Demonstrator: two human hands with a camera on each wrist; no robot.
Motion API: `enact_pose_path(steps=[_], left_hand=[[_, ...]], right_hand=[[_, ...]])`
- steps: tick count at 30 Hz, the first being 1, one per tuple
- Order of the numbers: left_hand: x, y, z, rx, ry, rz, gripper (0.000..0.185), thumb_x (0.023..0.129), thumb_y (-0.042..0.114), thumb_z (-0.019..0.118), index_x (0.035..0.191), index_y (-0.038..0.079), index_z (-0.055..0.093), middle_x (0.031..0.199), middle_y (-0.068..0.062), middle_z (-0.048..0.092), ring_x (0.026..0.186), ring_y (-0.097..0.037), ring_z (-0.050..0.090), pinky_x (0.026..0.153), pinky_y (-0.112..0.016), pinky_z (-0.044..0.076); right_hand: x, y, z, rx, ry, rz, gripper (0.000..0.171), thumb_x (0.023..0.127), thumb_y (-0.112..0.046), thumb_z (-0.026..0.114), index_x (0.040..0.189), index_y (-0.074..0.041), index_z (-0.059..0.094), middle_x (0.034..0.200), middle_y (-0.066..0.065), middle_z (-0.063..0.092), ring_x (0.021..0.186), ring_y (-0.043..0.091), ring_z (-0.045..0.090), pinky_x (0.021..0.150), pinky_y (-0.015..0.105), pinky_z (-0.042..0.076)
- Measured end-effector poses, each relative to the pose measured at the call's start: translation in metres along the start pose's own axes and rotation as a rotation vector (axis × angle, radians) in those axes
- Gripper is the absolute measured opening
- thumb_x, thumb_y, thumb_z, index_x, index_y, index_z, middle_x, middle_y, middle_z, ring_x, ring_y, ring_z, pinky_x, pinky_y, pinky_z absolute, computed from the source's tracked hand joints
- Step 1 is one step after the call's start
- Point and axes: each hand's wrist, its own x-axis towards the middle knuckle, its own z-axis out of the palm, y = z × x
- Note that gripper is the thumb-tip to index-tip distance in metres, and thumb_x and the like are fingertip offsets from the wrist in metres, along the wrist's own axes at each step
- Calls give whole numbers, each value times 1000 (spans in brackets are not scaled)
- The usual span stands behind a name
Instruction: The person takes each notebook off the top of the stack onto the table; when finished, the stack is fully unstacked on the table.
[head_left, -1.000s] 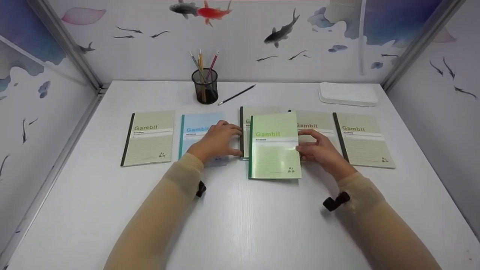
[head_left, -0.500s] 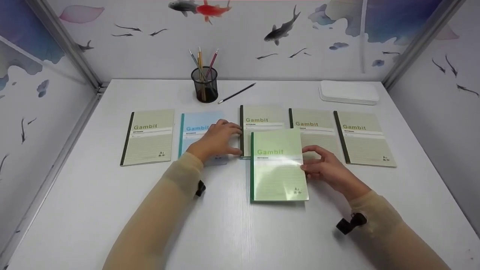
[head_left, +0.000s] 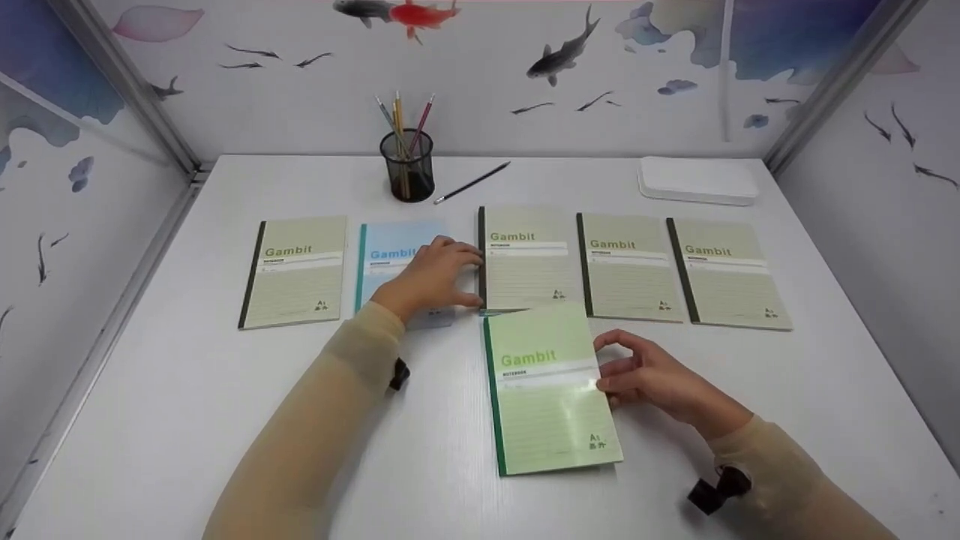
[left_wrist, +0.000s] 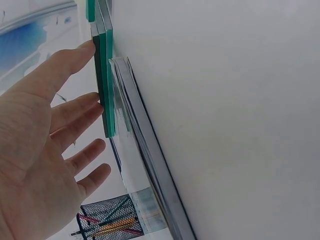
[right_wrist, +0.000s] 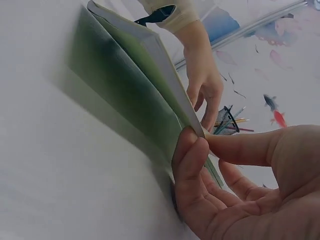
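Observation:
My right hand point(head_left: 667, 382) pinches the right edge of a light-green notebook point(head_left: 551, 409), thumb on top and fingers beneath. In the right wrist view, this notebook point(right_wrist: 172, 80) is tilted off the table, its lower cover hanging a little apart from the pages. My left hand point(head_left: 431, 277) reaches across a blue notebook point(head_left: 371, 244) to the dark spine of the middle beige notebook point(head_left: 529, 274). The left wrist view shows thumb and fingertips at the spines of a small stack point(left_wrist: 104, 85), a dark one above teal ones.
One beige notebook point(head_left: 296, 289) lies at the left, and two more, a nearer one point(head_left: 634, 277) and an outer one point(head_left: 731, 285), at the right. Behind them are a mesh cup point(head_left: 409, 176) with several pencils, a loose black pencil point(head_left: 472, 182) and a white case point(head_left: 697, 180).
My right hand has drawn the light-green notebook toward me, off the middle beige notebook, and it has turned slightly. My left hand has stayed at the middle notebook's spine.

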Motion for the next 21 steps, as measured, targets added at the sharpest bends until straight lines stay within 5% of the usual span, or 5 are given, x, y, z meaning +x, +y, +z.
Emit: enact_pose_path(steps=[6,14,21], left_hand=[[0,0,0,-9,-3,-15,71,86,50,81,147,20,59,159,6,48,151,-25,32,125,-47,27],[0,1,0,-2,1,-5,70,87,49,81,147,19,59,158,4,48,150,-26,33,124,-48,28],[0,0,1,15,3,3,70,88,49,80,147,18,59,158,4,49,150,-27,33,124,-50,28]], right_hand=[[-6,2,2,-62,-13,16,48,89,-1,73,128,-5,44,100,14,75,79,19,70,72,30,60],[-10,-3,12,-229,106,6,53,85,-7,81,128,2,51,92,12,76,70,18,71,69,34,62],[-10,-8,22,-528,214,-40,49,81,-9,85,122,-1,60,80,6,69,65,16,66,61,31,58]])
